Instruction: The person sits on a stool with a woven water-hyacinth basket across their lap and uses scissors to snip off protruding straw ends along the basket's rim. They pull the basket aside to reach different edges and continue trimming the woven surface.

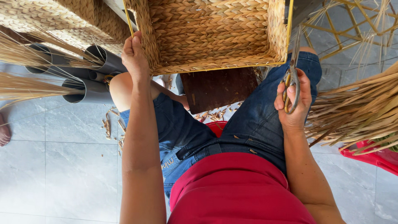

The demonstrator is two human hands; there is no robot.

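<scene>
A woven straw basket [215,29] with a yellow wire frame rests in front of my knees, its opening toward me. My left hand [134,56] grips the basket's left edge at the yellow wire. My right hand [292,101] holds a pair of scissors [291,79] with yellowish handles, blades pointing up beside the basket's right corner. The blades look closed and touch nothing I can make out.
Grey plastic pipes [93,89] holding dry reeds lie at left. A bundle of dry straw [360,112] lies on the right over a red tray [373,155]. A dark wooden block [217,87] sits under the basket. Straw clippings litter the grey tiled floor. A bare yellow wire frame [352,25] stands top right.
</scene>
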